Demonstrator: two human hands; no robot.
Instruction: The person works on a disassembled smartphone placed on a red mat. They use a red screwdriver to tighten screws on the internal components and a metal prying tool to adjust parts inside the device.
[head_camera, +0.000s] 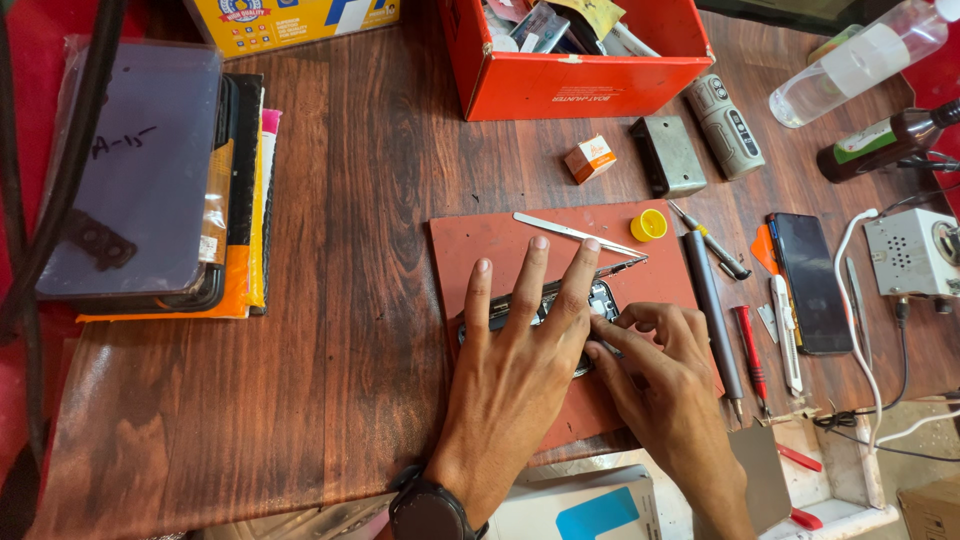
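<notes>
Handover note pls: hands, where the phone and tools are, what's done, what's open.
Left hand: flat on the opened phone, pinning it to the red mat.
Right hand: fingertips pressing at the phone's right side; no tool held.
Tweezers lie on the mat above the phone; screwdrivers sit right of the mat; a second phone lies further right.
Done: phone appears opened, internals partly showing.
Left: whatever the fingers are working on is hidden; phone not closed up.

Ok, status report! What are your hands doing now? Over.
Left hand flat on opened phone. Right hand fingertips at its edge. Tweezers lie clear on red mat.
</notes>
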